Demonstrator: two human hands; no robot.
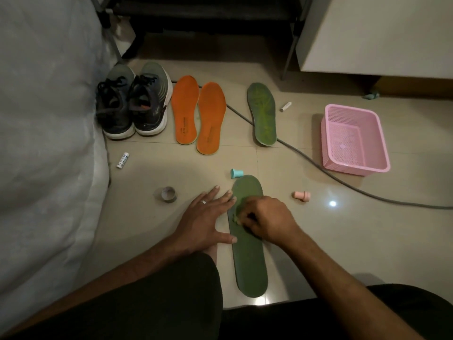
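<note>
A dark green insole (250,261) lies lengthwise on the tiled floor in front of me. My left hand (206,217) lies flat on the floor beside it, fingers spread, fingertips and thumb touching the insole's left edge. My right hand (267,220) rests on the insole's upper half, its curled fingers pinching a small light green piece (239,207) against the surface. A second green insole (261,114) lies further back, with two orange insoles (198,114) to its left.
A pair of dark sneakers (133,104) stands by the bed (44,119) at left. A pink mesh basket (353,139) sits at right, with a grey cable (343,182) running past it. A tape roll (168,193), white tube (122,160), teal cap (236,173) and pink cap (302,195) lie around.
</note>
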